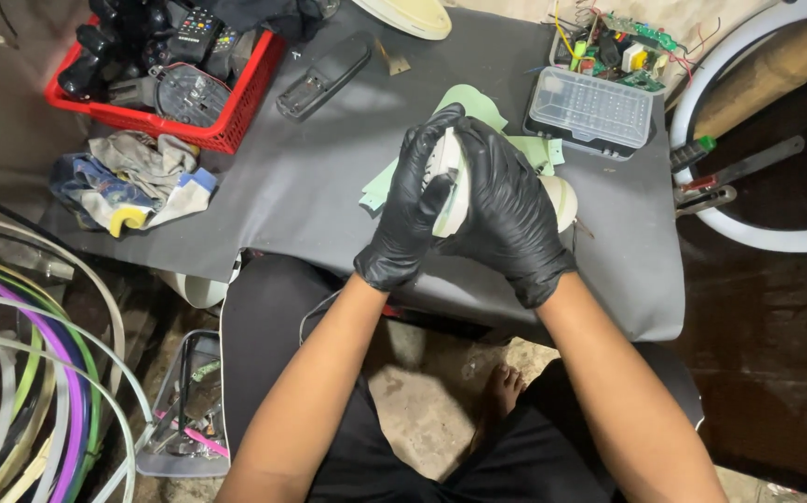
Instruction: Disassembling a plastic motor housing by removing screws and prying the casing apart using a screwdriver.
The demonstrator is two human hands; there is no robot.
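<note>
Head view, left hand: black-gloved left hand (pixel 413 210) clenched round the left edge of a thin white plastic casing (pixel 450 182); fingers (pixel 436 130) curled over its top end; thumb pressed on its face
Head view, right hand: black-gloved right hand (pixel 506 210) clasping the same casing from the other side; fingers (pixel 478 140) wrapped over its top and back, touching the left fingertips
Casing: held edge-on between both palms, above the grey table mat (pixel 310 186); mostly hidden by the gloves; inner detail too covered to tell
Under the fingers: pale green flat circuit sheet (pixel 473 101) lying on the mat, poking out beyond the fingertips and to the left of the left hand; rounded cream plastic part (pixel 563 200) just right of the right hand
Beyond the fingertips, right: clear plastic lidded parts box (pixel 592 110); behind it an open tray of wired circuit boards (pixel 627 47)
Beyond the fingertips, left: dark remote control shell (pixel 324 76) lying on the mat; red plastic basket (pixel 222 126) full of black remotes further left
Left of the left hand, well apart: crumpled grey and blue rag (pixel 133 182) at the mat's edge
Right of the right hand, well apart: white ring-shaped tube (pixel 748 228) off the mat; metal pliers (pixel 711 191) lying across it
</note>
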